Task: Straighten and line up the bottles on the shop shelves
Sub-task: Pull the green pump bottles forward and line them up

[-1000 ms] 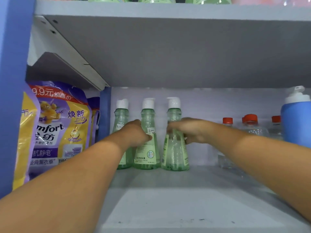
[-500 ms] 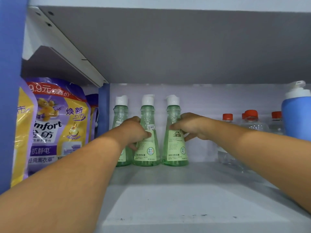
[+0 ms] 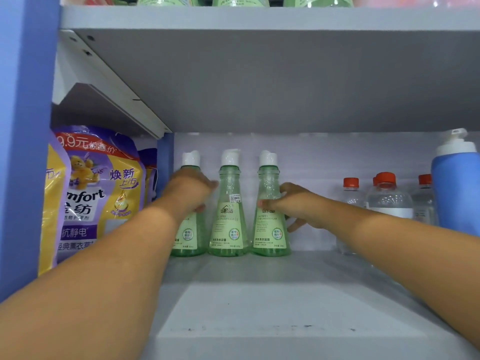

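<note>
Three upright green bottles (image 3: 228, 206), seemingly aligned, labels forward.

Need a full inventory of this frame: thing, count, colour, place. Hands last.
green bottles: three, pale green with white caps, upright in a row at the back of the shelf
shelf: one, grey-white, bears the bottles
upper shelf: one, grey, overhead; bases of more green bottles stand on it
softener pouches: at least two, purple and yellow, in the left bay
clear bottles: at least three, red caps, back right
blue bottle: one, white pump top, far right
blue upright: one, left edge
left hand: grips the leftmost green bottle
right hand: holds the rightmost green bottle
</note>
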Demonstrator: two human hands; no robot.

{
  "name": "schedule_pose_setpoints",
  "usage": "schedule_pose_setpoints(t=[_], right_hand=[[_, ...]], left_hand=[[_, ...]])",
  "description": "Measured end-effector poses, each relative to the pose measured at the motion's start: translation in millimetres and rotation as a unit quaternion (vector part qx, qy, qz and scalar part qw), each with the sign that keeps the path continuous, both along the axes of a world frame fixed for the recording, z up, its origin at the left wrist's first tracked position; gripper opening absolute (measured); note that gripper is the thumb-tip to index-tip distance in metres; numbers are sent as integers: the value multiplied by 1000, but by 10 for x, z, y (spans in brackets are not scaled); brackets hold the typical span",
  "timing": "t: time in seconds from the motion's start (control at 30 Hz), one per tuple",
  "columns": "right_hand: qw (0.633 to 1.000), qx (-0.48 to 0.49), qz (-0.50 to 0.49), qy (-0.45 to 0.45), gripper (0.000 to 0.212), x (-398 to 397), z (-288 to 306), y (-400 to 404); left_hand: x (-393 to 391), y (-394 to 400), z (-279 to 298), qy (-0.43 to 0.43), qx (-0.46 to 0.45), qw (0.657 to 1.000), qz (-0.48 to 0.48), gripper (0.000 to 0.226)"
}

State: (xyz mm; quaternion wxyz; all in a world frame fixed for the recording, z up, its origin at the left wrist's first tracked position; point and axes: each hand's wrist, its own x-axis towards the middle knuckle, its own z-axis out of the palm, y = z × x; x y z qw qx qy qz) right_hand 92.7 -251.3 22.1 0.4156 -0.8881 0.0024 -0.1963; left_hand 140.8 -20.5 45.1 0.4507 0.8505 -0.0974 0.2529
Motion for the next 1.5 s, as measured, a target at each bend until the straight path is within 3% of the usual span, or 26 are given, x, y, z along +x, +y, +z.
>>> schedule_pose_setpoints(t=[0.07, 0.13, 0.27, 0.4, 0.53, 0.6, 0.67, 0.77, 0.83, 1.0, 1.1, 1.2, 1.33, 1.5], right_hand=[[999, -20, 2, 40, 51, -60, -65, -21], [999, -28, 3, 46, 51, -82, -100, -25], [998, -25, 17, 46, 45, -81, -93, -27], [998, -24, 13, 50, 44, -60, -93, -33], [998, -26, 7, 61, 49, -146, -96, 20], [997, -38, -10, 61, 57, -305, -65, 54], [998, -32, -17, 43, 66, -561, 5, 46], [998, -27, -41, -27, 70, -1146, 121, -167], [992, -27, -65, -104, 63, -1667, 144, -440], [949, 28, -108, -294, 19, -2994, 76, -1351], [919, 89, -164, -347, 17, -3284, -28, -1986], [924, 114, -200, -304, 22, -3233, -199, -2661], [932, 91, -282, -210, 45, -3104, -319, -3361], [944, 53, -300, -126, 76, -2959, -214, -3723]], left_hand=[[84, 217, 83, -63, -59, 994, 74, 47], [123, 315, 37, -26, -37, 992, 117, 65], [224, 246, -113, 89, 66, 992, 57, 52], [275, 310, -96, 96, 60, 993, 45, 44], [331, 260, -116, 105, 19, 993, 49, 52], [263, 220, -67, 91, 20, 992, 88, 59], [77, 130, 18, 13, 32, 991, 127, 64], [-501, -236, 61, -72, -101, 992, -37, 60], [-1016, -609, 29, -43, -157, 972, -172, 48], [-2088, -1717, -138, 16, -163, 907, -388, 41], [-2527, -2476, -214, 24, -137, 895, -424, 51], [-2732, -3023, -329, 7, -97, 924, -370, 68], [-2845, -3397, -474, 7, -9, 951, -308, 49], [-2791, -3578, -577, 17, 36, 962, -270, 48]])
